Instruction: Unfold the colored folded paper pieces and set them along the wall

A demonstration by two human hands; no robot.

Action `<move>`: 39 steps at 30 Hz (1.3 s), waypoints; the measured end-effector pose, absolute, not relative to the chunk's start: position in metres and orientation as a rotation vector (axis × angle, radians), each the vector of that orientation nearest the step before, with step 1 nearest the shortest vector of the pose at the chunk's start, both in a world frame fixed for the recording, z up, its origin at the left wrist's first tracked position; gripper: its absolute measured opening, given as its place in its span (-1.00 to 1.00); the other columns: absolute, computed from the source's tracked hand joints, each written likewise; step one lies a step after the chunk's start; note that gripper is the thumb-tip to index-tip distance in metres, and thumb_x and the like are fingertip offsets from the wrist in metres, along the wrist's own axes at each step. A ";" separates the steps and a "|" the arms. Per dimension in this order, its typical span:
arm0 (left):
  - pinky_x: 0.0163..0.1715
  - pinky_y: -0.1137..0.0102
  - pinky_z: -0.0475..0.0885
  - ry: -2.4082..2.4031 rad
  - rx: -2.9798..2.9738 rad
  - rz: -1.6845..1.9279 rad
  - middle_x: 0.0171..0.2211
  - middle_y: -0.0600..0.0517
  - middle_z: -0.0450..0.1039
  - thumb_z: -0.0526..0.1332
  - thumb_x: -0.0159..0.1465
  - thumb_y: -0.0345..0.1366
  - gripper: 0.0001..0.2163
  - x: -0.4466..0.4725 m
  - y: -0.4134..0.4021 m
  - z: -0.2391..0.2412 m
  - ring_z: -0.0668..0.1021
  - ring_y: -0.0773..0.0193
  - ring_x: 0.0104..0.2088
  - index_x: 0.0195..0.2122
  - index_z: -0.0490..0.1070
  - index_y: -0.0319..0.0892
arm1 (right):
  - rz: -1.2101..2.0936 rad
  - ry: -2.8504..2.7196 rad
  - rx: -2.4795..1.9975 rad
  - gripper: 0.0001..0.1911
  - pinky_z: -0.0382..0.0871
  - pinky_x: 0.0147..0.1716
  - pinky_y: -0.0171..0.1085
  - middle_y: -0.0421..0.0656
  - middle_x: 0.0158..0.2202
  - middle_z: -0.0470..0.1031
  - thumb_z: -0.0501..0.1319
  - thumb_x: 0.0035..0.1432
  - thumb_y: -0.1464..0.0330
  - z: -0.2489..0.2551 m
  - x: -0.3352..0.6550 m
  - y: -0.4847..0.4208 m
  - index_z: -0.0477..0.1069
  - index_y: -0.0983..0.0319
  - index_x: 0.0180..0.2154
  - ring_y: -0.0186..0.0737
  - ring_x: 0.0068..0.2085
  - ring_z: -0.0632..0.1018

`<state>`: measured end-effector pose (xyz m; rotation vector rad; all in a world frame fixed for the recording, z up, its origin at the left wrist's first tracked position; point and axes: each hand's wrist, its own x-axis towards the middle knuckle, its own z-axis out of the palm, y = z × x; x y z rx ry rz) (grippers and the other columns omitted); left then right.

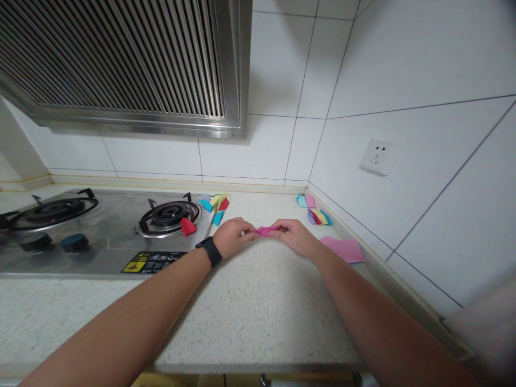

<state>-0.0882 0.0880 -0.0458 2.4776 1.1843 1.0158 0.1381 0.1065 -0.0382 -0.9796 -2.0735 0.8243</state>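
A small folded piece of magenta paper (266, 231) is stretched between my two hands, just above the speckled countertop (258, 301). My left hand (234, 236), with a black watch (209, 251) on its wrist, pinches the left end between thumb and fingers. The right end is pinched by my right hand (296, 236). Fingers cover both ends, so only the middle of the paper shows. Beside my right forearm lies a stack of pink paper sheets (344, 249), partly hidden by the arm, with a blue edge under it.
Folded coloured papers (220, 203) lie by the stove's right edge, and a red folded paper (188, 227) rests at the right burner (169, 214). More folded papers (318, 216) sit along the right wall. A range hood (226, 126) overhangs the stove; a socket (382, 156) is on the wall.
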 end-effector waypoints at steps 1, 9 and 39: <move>-0.37 0.43 0.27 1.178 2.472 1.021 -0.44 0.04 0.52 0.22 0.24 -0.24 -0.85 -0.088 0.088 -0.046 0.45 0.29 -0.38 -0.37 0.56 -0.15 | 0.823 -2.074 -0.973 -0.72 0.21 -0.43 -0.31 -0.19 -0.45 0.48 0.24 0.07 0.17 -0.038 0.138 0.107 0.53 0.25 -0.31 -0.30 -0.42 0.38; -0.41 0.45 0.27 1.200 2.346 1.100 -0.41 0.02 0.52 0.20 0.24 -0.21 -0.82 -0.090 0.093 -0.053 0.45 0.31 -0.40 -0.34 0.55 -0.17 | 0.821 -2.004 -0.959 -0.72 0.25 -0.40 -0.29 -0.18 -0.43 0.48 0.22 0.08 0.18 -0.040 0.140 0.110 0.51 0.24 -0.27 -0.28 -0.41 0.41; -0.51 0.52 0.29 0.930 2.009 1.125 -0.42 0.08 0.32 0.13 0.27 -0.16 -0.78 -0.087 0.094 -0.051 0.35 0.39 -0.47 -0.29 0.40 -0.23 | 0.944 -1.943 -0.882 -0.76 0.29 -0.28 -0.27 -0.16 -0.32 0.52 0.21 0.11 0.23 -0.042 0.141 0.113 0.48 0.25 -0.25 -0.25 -0.31 0.47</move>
